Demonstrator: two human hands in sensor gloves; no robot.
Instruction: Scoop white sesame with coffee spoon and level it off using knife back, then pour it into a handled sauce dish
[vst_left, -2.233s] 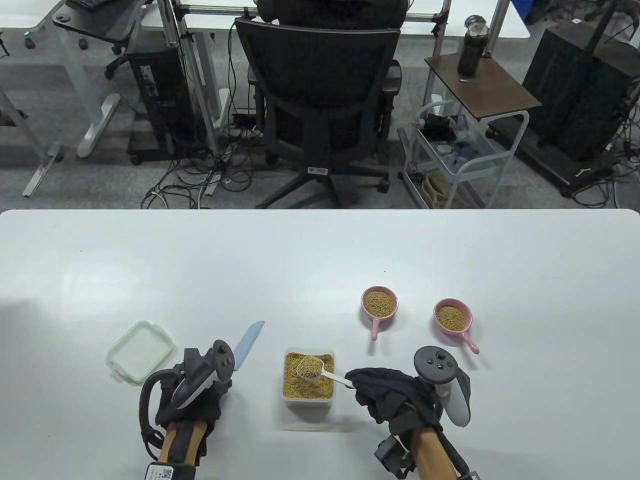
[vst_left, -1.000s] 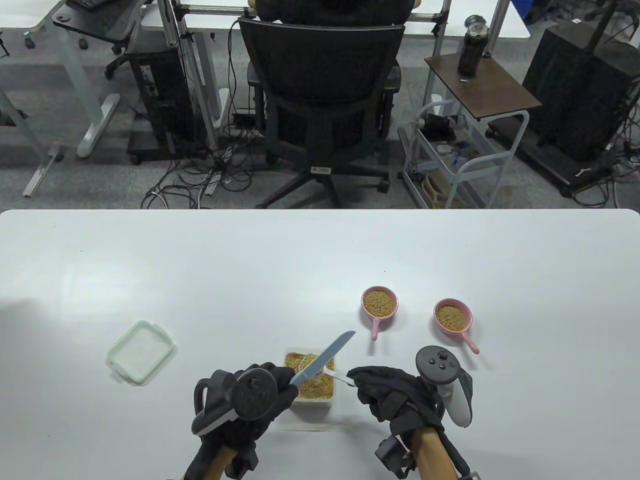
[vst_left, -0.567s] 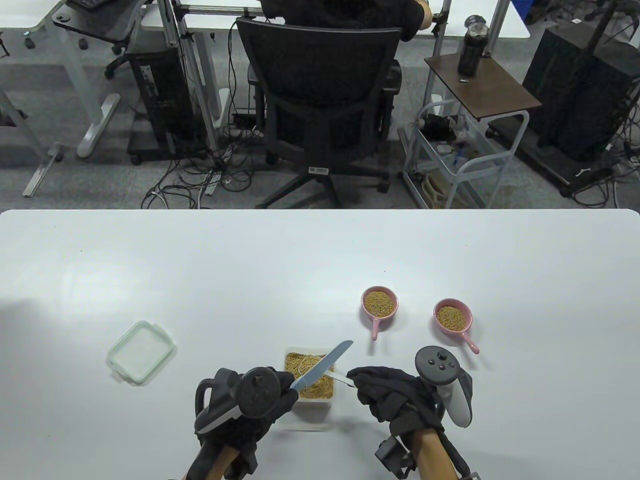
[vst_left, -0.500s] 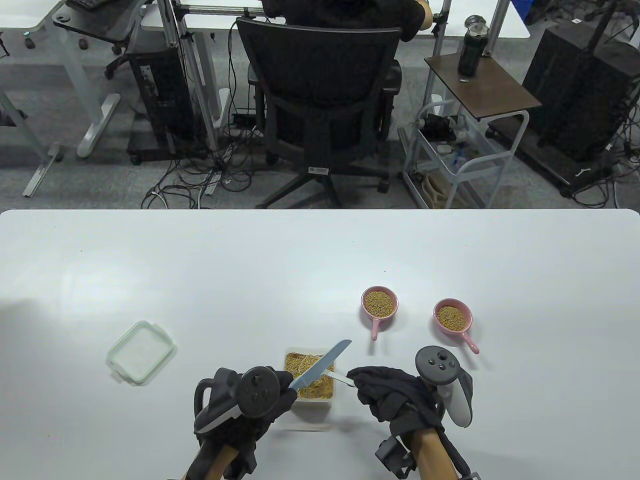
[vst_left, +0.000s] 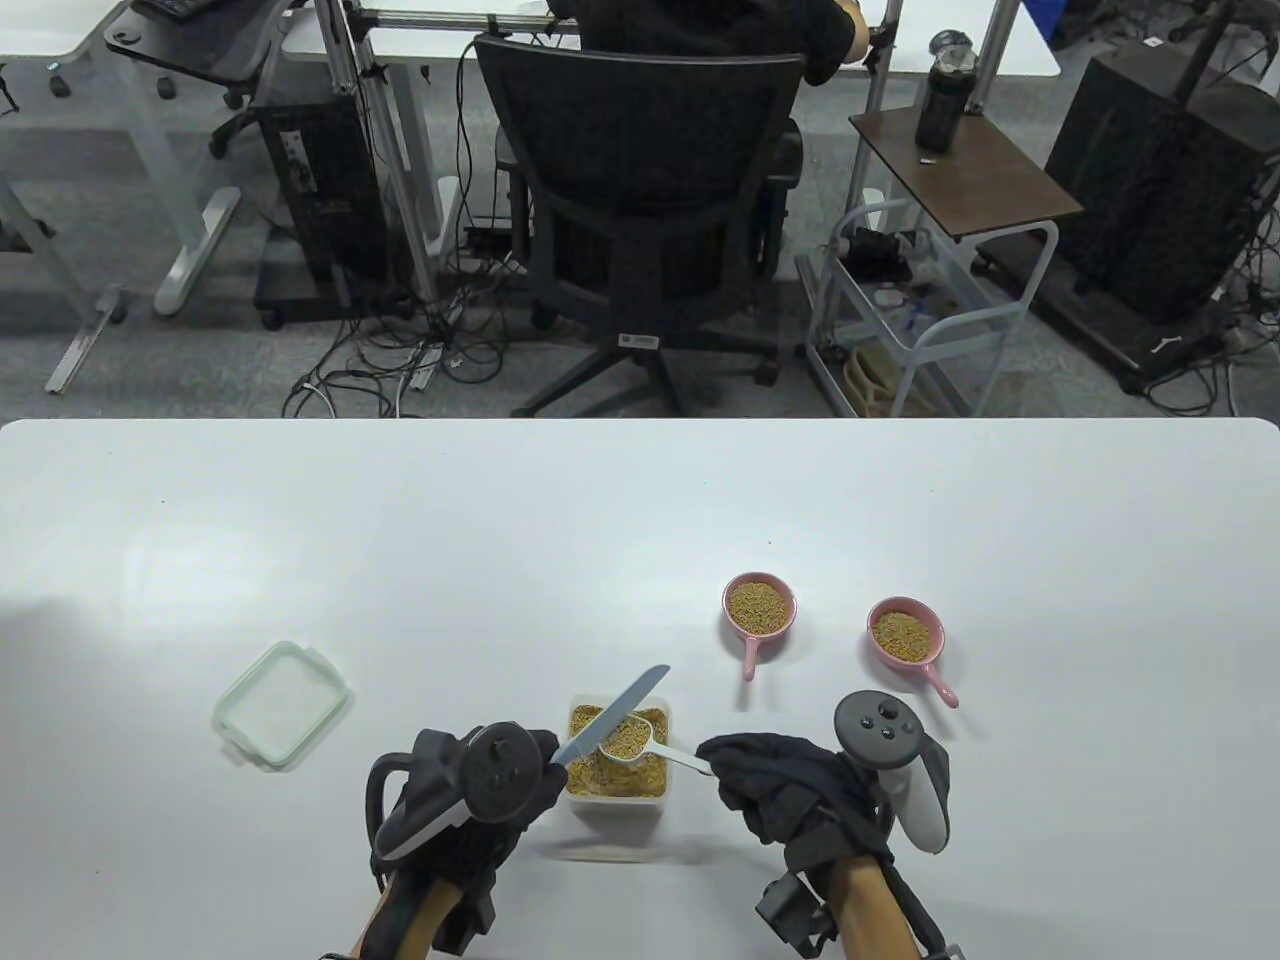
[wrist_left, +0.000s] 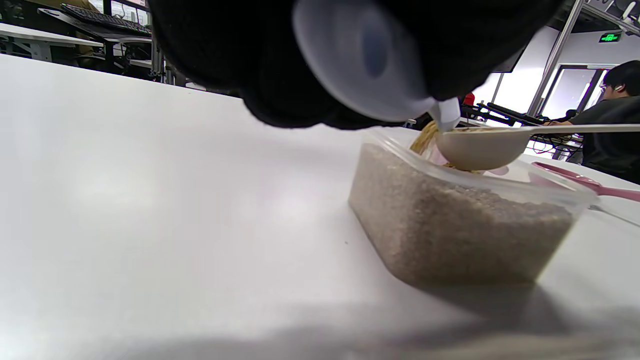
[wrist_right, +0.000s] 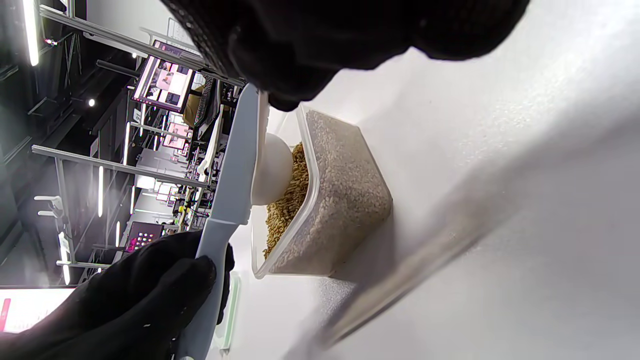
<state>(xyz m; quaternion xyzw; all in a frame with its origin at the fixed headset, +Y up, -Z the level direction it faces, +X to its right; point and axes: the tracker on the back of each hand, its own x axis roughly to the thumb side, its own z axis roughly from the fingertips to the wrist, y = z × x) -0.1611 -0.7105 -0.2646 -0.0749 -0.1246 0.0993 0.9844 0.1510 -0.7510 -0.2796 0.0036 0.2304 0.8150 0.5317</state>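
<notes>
Sesame fills the coffee spoon (vst_left: 622, 736), held level just above the clear sesame box (vst_left: 617, 797) near the front of the counter (vst_left: 640, 520). The right hand (vst_left: 775, 790), its grip pinched on the spoon's handle end, reaches in from the right with the tracker tilted outward. The left hand (vst_left: 480, 790), its grip curled round the knife (vst_left: 610, 716) handle, angles the pale blade up and to the right across the spoon's left rim. Two pink handled sauce dishes (vst_left: 758, 610) stand beyond, apart from the box.
</notes>
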